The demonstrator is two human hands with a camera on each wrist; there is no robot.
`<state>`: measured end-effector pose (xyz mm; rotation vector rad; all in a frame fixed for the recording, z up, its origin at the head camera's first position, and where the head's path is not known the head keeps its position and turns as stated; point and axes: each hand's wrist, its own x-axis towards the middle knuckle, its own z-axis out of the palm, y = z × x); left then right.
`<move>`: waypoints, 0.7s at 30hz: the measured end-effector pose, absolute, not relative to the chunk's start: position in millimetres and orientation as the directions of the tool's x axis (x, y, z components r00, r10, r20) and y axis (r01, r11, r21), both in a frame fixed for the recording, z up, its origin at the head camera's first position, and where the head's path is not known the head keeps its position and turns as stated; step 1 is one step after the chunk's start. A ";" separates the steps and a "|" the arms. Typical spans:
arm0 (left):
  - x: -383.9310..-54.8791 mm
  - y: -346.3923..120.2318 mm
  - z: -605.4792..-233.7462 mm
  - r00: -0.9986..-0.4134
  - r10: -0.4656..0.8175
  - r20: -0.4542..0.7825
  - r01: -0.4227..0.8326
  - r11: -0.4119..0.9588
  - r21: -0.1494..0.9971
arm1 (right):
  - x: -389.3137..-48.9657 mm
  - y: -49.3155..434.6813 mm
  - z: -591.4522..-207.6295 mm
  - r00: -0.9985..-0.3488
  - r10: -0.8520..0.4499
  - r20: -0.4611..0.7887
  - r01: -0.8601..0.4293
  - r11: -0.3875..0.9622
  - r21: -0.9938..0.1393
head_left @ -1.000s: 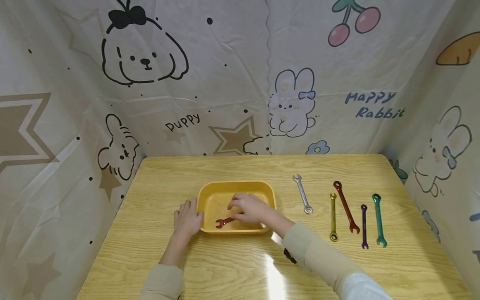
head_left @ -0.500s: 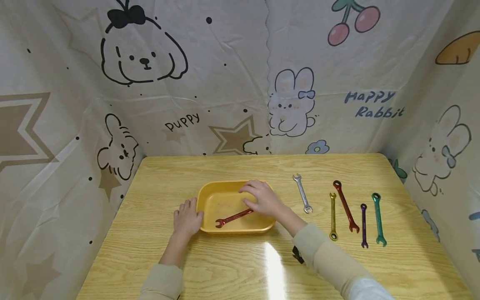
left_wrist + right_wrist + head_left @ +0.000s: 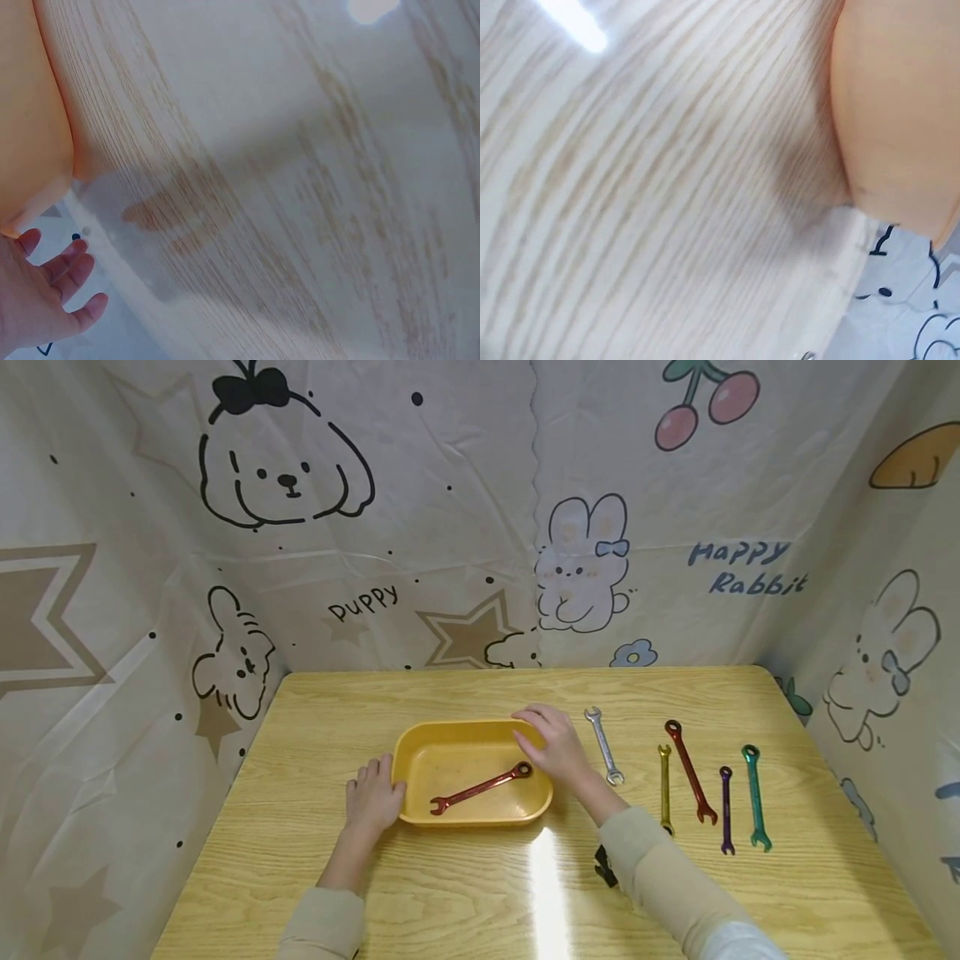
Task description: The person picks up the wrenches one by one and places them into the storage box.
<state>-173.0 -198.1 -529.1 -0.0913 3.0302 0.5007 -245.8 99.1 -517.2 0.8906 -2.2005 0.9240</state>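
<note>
A yellow tray [image 3: 450, 817] sits on the table, and its side fills one corner of each wrist view. Inside lies a red combination wrench [image 3: 483, 789], tilted, with its ring end to the right. My left hand [image 3: 373, 795] rests at the tray's left rim; in the left wrist view its fingers [image 3: 73, 279] are loosely bent beside the tray wall. Over the tray's right rim is my right hand [image 3: 558, 747], its fingers relaxed and holding nothing. Whether it touches the rim, I cannot tell. The right wrist view does not show this hand's fingers.
Right of the tray lies a silver wrench [image 3: 604, 747]. Farther right are a yellow wrench [image 3: 665, 789], a longer red wrench [image 3: 692, 774], a purple wrench [image 3: 727, 810] and a green wrench [image 3: 757, 797]. Patterned cloth [image 3: 450, 527] hangs behind and beside the table [image 3: 337, 702].
My right hand has left the red wrench in the tray and moved right and back to the right rim, uncovering the wrench's ring end. My left hand stays at the left rim.
</note>
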 end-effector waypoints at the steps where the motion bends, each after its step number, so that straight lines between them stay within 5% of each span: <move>1: -173.0 -198.2 -529.2 -0.996 -0.048 -0.077 -0.070 0.945 0.319 | -246.8 101.0 -518.8 -0.608 -0.330 0.722 -0.750 0.538 -0.385; 12: -173.3 -198.6 -528.5 -0.994 -0.050 -0.097 -0.079 0.941 0.330 | -252.8 123.7 -540.4 -0.678 -0.136 0.722 -0.634 0.605 -0.482; 21: -172.6 -197.7 -526.9 -0.994 -0.054 -0.095 -0.083 0.938 0.335 | -254.4 141.2 -555.9 -0.676 -0.029 0.736 -0.555 0.677 -0.483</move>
